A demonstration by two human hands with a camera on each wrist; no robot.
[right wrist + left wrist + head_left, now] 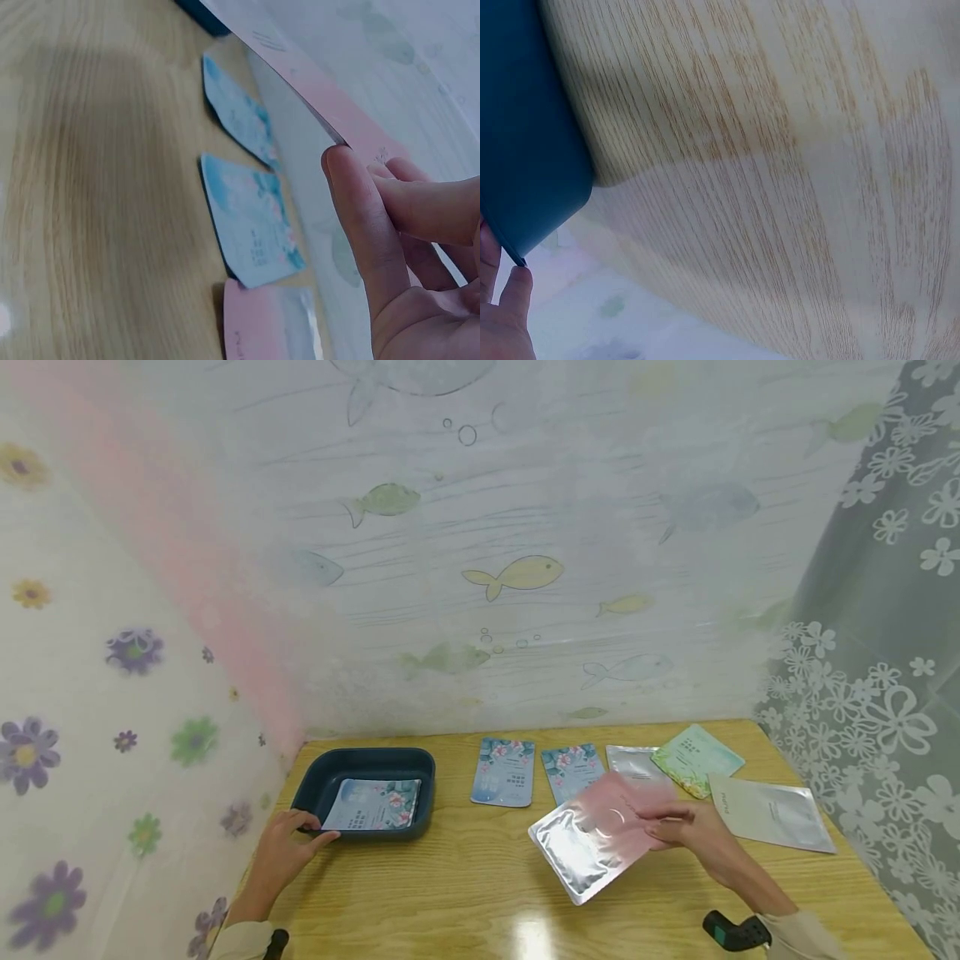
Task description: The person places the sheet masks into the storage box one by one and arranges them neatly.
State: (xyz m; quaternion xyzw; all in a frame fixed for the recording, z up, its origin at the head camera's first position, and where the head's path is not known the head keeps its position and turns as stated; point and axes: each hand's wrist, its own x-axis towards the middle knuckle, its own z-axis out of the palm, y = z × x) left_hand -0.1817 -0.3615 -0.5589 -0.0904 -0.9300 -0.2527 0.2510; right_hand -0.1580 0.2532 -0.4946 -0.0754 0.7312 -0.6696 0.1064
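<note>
My right hand (pixel 697 835) pinches a pink and silver face mask packet (pixel 592 839) by its pink right end, between thumb and fingers. The packet is raised over the table and tilted; the right wrist view shows it nearly edge-on. At the left, my left hand (pixel 288 852) grips the near-left corner of a dark blue plastic basin (pixel 427 785), with its thumb and fingers at the rim. Inside the basin lies a light blue flowered face mask packet (pixel 372 804). The left wrist view shows the basin's outer wall (pixel 532 112) and part of that hand.
Two blue flowered packets (pixel 504 772) (pixel 573 768) lie mid-table towards the back. To their right are a silver packet (pixel 633 762), partly covered, a green one (pixel 697 758) and a cream and silver one (pixel 776 814). A patterned curtain (pixel 525 677) stands behind the wooden table (pixel 420 893).
</note>
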